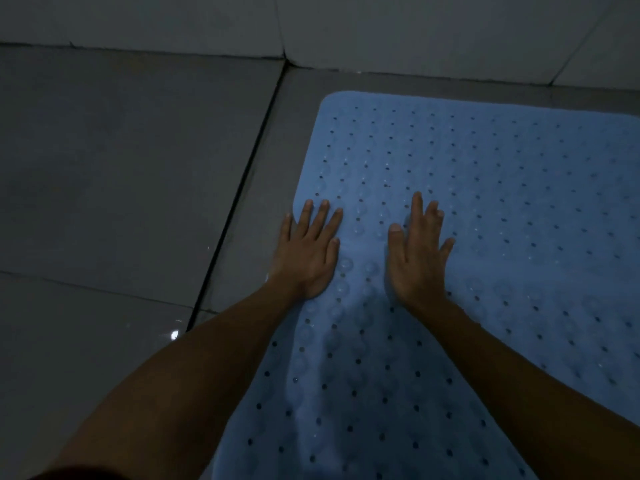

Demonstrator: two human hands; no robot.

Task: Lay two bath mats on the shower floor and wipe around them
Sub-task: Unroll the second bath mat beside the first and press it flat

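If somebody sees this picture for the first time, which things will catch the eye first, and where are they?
The light blue bath mat with many small holes, lying on the grey floor tiles at the right near the wall. Then the left hand and right hand, both pressing flat on the mat near its left edge.

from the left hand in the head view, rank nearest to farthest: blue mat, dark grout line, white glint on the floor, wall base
1. Blue mat: under the left hand, touching.
2. Dark grout line: just left of the hand.
3. White glint: lower left, on the tile.
4. Wall base: far, along the top.
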